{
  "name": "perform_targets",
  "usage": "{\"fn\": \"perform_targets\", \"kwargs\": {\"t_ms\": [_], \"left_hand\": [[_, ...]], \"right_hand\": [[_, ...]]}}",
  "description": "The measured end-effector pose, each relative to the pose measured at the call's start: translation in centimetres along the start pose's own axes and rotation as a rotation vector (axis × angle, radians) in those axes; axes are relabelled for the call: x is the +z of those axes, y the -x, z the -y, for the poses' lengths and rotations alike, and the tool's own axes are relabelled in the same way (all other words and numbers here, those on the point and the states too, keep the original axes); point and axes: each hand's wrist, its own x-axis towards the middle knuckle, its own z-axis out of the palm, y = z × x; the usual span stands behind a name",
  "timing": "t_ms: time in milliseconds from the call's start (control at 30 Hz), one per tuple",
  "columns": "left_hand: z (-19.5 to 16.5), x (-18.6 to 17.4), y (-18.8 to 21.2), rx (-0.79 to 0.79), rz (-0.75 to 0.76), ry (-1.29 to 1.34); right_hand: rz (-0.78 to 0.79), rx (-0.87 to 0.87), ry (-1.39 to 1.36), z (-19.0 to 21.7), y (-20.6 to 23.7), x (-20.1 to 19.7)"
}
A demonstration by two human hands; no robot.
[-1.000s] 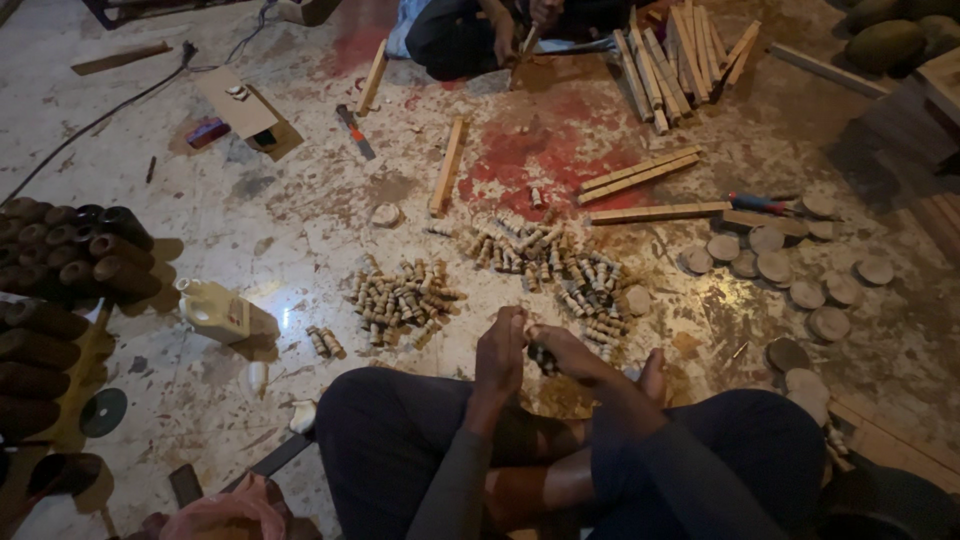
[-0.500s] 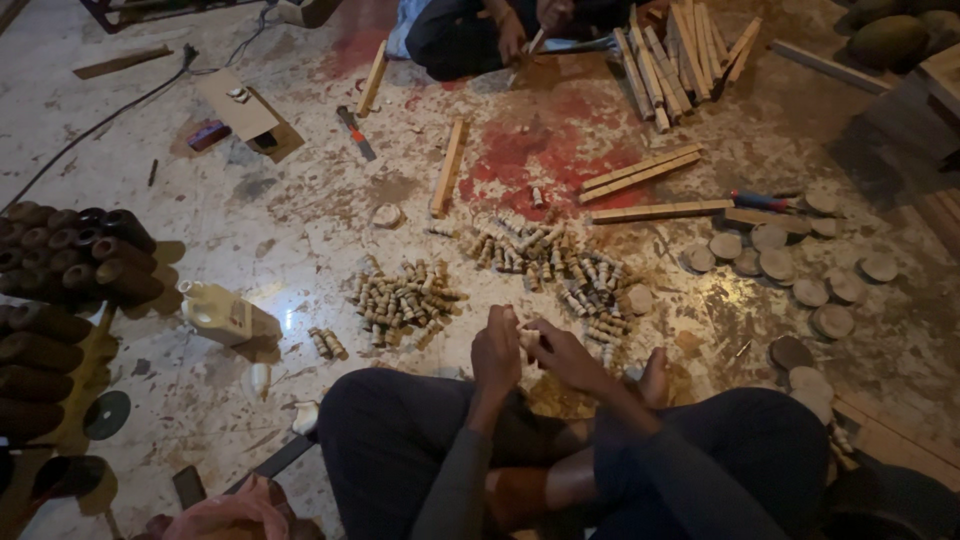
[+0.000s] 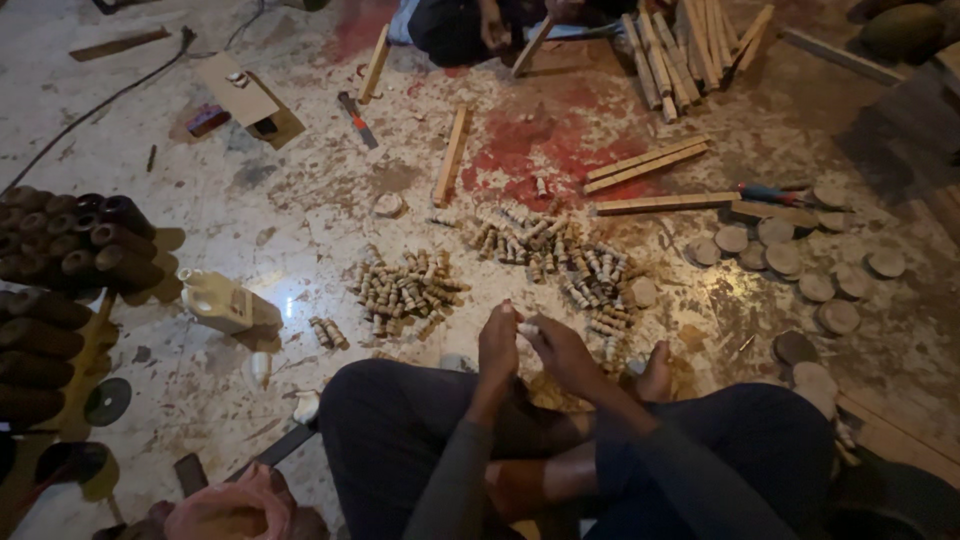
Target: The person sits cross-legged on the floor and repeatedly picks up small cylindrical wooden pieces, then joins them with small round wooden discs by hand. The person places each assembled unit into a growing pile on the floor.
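Observation:
I sit cross-legged on the floor. My left hand (image 3: 497, 346) and my right hand (image 3: 562, 352) meet in front of my knees, both gripping one small pale wooden peg (image 3: 527, 328) between the fingertips. Just beyond my hands lie two heaps of similar small turned wooden pegs, one to the left (image 3: 405, 292) and a larger one to the right (image 3: 560, 258).
Round wooden discs (image 3: 790, 262) lie scattered at right beside wooden sticks (image 3: 645, 165). A pale plastic bottle (image 3: 222, 303) lies at left near stacked dark turned pieces (image 3: 75, 250). Another person (image 3: 470, 22) sits at the top with a bundle of sticks (image 3: 690, 45).
My hands have risen from the floor near the pegs and come together in front of me, holding one peg. The camera view has shifted slightly.

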Motion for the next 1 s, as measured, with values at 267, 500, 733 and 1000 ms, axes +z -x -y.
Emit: {"fn": "perform_targets", "kwargs": {"t_ms": [267, 500, 733, 1000], "left_hand": [[-2.2, 0.1, 0.3, 0.014, -0.121, -0.009], [-2.7, 0.9, -0.3, -0.196, -0.075, 0.181], [-0.8, 1.2, 0.8, -0.293, -0.037, 0.117], [-14.6, -6.5, 6.8, 0.64, -0.013, -0.921]], "right_hand": [[0.129, 0.215, -0.146, -1.0, -0.6, 0.0], [0.031, 0.147, -0.111, -2.8, 0.3, 1.5], [0.149, 0.575, -0.933, -3.1, -0.3, 1.4], [0.136, 0.544, -0.987, -2.1, 0.7, -2.0]]}}
